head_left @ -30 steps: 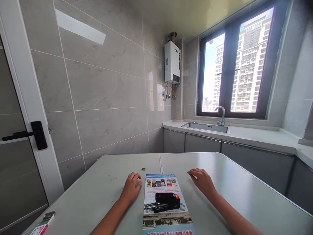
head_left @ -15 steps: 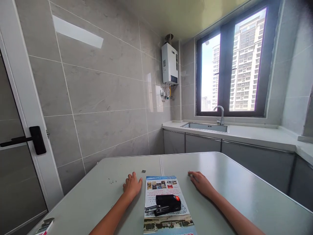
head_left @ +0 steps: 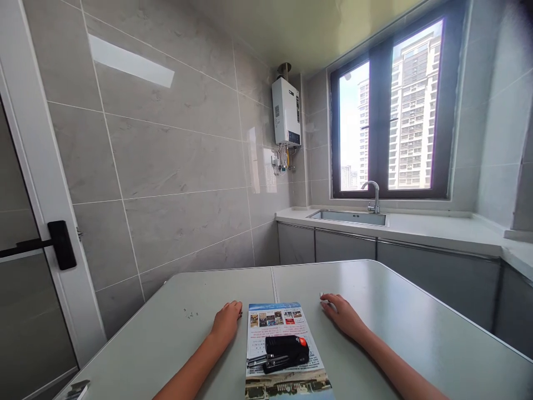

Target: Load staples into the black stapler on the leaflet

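My left hand is left of the booklet, its fingers curled inward over a small dark strip of staples, mostly covered. Right of the booklet, my right hand rests on the table, with thumb and index finger bent around a tiny silvery strip of staples; how firm that grip is does not show. Between the hands lies a printed booklet with pictures and text. On it a black stapler with a red-orange button lies on its side, metal parts jutting out to the left.
Several loose staples are scattered on the pale table, left of my left hand. A small printed item sits at the near left edge. Past the table are a counter with a sink, a window and a wall heater.
My left hand has shifted up and inward, its fingers curling over the strip that lay bare on the table. The right fingers bend slightly more. The view has tilted a little.
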{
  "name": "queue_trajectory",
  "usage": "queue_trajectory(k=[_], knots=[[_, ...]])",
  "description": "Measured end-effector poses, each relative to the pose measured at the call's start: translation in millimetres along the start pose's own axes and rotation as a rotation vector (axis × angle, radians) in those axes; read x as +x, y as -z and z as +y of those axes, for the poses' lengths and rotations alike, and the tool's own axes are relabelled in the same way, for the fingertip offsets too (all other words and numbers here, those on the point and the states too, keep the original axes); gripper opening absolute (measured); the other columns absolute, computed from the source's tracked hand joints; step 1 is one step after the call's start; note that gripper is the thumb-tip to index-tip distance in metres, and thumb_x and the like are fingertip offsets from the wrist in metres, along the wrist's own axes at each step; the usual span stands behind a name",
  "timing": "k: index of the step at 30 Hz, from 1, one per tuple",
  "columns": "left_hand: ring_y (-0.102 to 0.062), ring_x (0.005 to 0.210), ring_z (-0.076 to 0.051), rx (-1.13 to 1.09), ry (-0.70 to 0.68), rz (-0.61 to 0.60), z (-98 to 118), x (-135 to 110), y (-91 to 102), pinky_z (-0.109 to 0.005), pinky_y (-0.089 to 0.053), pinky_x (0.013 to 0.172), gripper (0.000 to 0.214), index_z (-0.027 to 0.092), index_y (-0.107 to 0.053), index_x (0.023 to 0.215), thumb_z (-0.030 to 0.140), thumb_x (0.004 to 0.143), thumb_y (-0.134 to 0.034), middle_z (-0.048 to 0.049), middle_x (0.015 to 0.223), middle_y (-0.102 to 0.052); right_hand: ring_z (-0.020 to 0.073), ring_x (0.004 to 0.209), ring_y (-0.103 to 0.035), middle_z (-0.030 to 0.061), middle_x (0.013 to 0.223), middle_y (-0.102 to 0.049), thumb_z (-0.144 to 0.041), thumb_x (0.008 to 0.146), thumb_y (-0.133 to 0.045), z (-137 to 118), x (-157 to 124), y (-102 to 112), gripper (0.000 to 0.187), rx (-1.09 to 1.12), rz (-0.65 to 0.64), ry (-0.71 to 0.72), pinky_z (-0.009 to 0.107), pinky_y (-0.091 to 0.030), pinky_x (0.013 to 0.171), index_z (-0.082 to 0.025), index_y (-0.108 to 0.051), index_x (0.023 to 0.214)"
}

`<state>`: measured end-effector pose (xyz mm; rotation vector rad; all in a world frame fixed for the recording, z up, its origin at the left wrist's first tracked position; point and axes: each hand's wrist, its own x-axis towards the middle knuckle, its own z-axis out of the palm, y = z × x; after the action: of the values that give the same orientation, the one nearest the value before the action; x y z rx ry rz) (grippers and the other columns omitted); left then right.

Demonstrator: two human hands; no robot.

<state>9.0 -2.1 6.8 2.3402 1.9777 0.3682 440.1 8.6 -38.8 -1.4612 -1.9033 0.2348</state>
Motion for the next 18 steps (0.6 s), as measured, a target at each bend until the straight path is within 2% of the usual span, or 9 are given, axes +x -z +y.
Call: queue_trajectory(k=[3, 4, 7, 9, 13, 16, 18], knots=[[-0.067, 0.091, -0.024, -0.029, 0.037, 0.032, 6.2, -18.6, 10.2, -0.03, -0.042, 0.076, 0.025, 0.02, -0.061, 0.093, 0.01, 0.096, -0.039, -0.0093, 0.098, -0.072, 0.0283, 0.103, -0.067, 0.0112, 0.104, -0.075, -0.037, 0.099, -0.043, -11.7, -1.6, 0.3, 0.035, -0.018, 0.042, 0.059, 0.042, -0.052, 0.093, -0.022, -0.075, 0.098], [-0.067, 0.085, -0.022, -0.132, 0.045, 0.073, 9.6, -24.2, 13.1, -0.029, -0.041, 0.074, 0.022, 0.02, -0.059, 0.094, 0.012, 0.098, -0.039, -0.008, 0.094, -0.071, 0.028, 0.099, -0.067, 0.0106, 0.099, -0.075, -0.036, 0.099, -0.042, -14.8, -2.0, -0.1, 0.035, -0.032, 0.053, 0.065, 0.041, -0.052, 0.09, -0.022, -0.075, 0.093], [-0.066, 0.085, -0.02, -0.479, -0.15, 0.176, 19.8, -37.0, 18.1, -0.028, -0.044, 0.076, 0.021, 0.023, -0.057, 0.097, 0.027, 0.103, -0.038, -0.0051, 0.094, -0.07, 0.0272, 0.091, -0.067, 0.01, 0.09, -0.073, -0.033, 0.096, -0.043, -19.2, -2.2, -2.0, 0.034, -0.088, 0.063, 0.039, 0.039, -0.051, 0.084, -0.022, -0.074, 0.086], [-0.064, 0.086, -0.02, -0.622, -0.241, 0.216, 22.8, -41.9, 17.7, -0.029, -0.046, 0.077, 0.026, 0.023, -0.059, 0.102, 0.036, 0.105, -0.037, -0.0046, 0.094, -0.069, 0.0267, 0.089, -0.067, 0.0102, 0.089, -0.072, -0.032, 0.095, -0.043, -18.3, -1.9, -2.3, 0.034, -0.119, 0.065, 0.012, 0.038, -0.051, 0.083, -0.021, -0.074, 0.084], [-0.061, 0.085, -0.019, -0.836, -0.253, 0.238, 18.6, -46.4, 10.8, -0.03, -0.047, 0.079, 0.034, 0.024, -0.066, 0.122, 0.038, 0.101, -0.044, -0.0045, 0.094, -0.068, 0.0256, 0.082, -0.067, 0.0094, 0.083, -0.071, -0.031, 0.092, -0.041, -16.0, -1.5, 2.0, 0.036, -0.131, 0.048, -0.018, 0.038, -0.05, 0.08, -0.02, -0.072, 0.077], [-0.056, 0.08, -0.018, -0.969, -0.275, 0.218, 19.5, -49.1, 5.9, -0.029, -0.046, 0.077, 0.032, 0.021, -0.074, 0.109, 0.036, 0.098, -0.049, -0.005, 0.09, -0.067, 0.0252, 0.078, -0.066, 0.0084, 0.081, -0.071, -0.033, 0.091, -0.043, -24.9, -2.4, 5.8, 0.034, -0.081, 0.021, 0.027, 0.038, -0.051, 0.078, -0.021, -0.072, 0.076], [-0.055, 0.078, -0.017, -1.071, -0.264, 0.203, 25.5, -51.3, 4.3, -0.029, -0.046, 0.076, 0.032, 0.019, -0.075, 0.104, 0.04, 0.099, -0.051, -0.0049, 0.087, -0.066, 0.0246, 0.074, -0.064, 0.0079, 0.077, -0.07, -0.036, 0.093, -0.044, -42.2, -4.6, 6.8, 0.036, -0.038, 0.068, 0.051, 0.038, -0.051, 0.074, -0.022, -0.071, 0.074]])
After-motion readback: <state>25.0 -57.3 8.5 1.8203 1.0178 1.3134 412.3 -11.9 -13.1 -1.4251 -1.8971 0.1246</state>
